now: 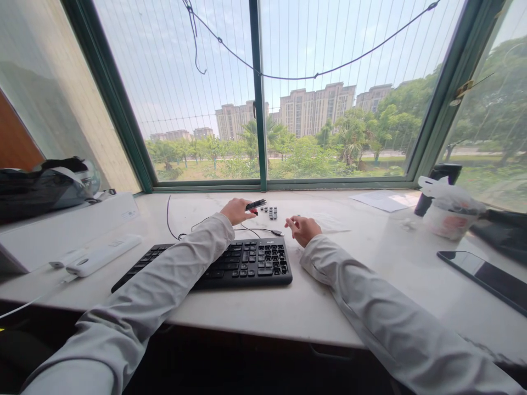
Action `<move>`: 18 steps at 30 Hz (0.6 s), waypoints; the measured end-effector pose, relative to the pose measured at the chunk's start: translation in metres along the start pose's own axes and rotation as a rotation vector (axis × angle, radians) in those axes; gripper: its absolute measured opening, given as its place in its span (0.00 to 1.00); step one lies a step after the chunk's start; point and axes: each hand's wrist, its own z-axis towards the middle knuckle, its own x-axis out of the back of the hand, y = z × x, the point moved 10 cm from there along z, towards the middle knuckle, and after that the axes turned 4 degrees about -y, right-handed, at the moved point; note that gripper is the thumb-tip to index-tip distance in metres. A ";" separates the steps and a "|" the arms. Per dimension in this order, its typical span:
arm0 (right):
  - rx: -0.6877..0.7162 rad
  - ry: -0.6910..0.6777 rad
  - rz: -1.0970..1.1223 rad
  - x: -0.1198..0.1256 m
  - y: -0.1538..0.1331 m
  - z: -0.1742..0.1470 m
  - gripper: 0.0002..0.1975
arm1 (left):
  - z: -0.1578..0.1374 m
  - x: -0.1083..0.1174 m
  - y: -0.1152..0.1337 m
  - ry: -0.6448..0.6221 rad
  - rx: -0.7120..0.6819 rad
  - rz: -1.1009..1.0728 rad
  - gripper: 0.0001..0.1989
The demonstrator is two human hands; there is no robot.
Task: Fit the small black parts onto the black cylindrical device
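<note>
My left hand [235, 210] is closed on a slim black pen-like tool [256, 204] that points right, above the far side of the keyboard. A small dark piece shows under its fingertips, too small to name. Just right of it, several loose black keycaps [273, 213] lie grouped on the white tabletop. My right hand [303, 229] rests by the keyboard's far right corner, fingers curled together; whatever they hold, if anything, is hidden. Between my arms lies the black keyboard [247, 269], partly covered by my left sleeve. Its number pad at the right shows open key sockets.
A cable with a USB plug [277, 233] lies behind the keyboard. On the left are a white power strip [105, 255], a white box [82, 222] and a black bag [45, 184]. To the right are a phone [483, 277], a bagged tub [450, 216] and paper [385, 201].
</note>
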 end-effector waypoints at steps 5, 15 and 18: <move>0.026 0.019 -0.111 0.001 -0.003 -0.001 0.21 | 0.043 -0.021 -0.017 -0.154 0.040 0.082 0.15; 0.038 0.058 -0.237 0.005 -0.006 -0.002 0.19 | 0.095 -0.072 -0.028 -0.238 0.094 0.140 0.15; 0.045 0.062 -0.258 0.005 -0.007 -0.003 0.19 | 0.101 -0.083 -0.025 -0.252 0.089 0.151 0.15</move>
